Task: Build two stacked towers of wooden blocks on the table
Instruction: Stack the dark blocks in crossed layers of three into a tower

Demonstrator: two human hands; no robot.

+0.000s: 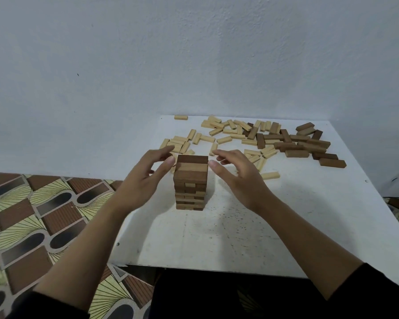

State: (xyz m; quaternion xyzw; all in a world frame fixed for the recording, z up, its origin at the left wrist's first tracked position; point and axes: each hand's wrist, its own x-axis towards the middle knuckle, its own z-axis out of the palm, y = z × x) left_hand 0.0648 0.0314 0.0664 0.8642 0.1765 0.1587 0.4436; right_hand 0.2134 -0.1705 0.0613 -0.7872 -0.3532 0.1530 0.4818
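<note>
One tower (190, 182) of light and dark wooden blocks stands on the white table (240, 238), several layers high, with a dark, a light and a dark block across its top. My left hand (145, 180) hovers just left of the tower's top, fingers relaxed, holding nothing. My right hand (237, 174) hovers just right of it, fingers spread, also holding nothing. The thumbs sit close to the top layer's sides; I cannot tell if they touch it.
Loose light blocks (219, 131) lie scattered behind the tower, and dark blocks (302, 145) are heaped at the back right. One light block (270, 175) lies alone right of my right hand. A wall stands behind the table; patterned floor (32, 222) lies to the left.
</note>
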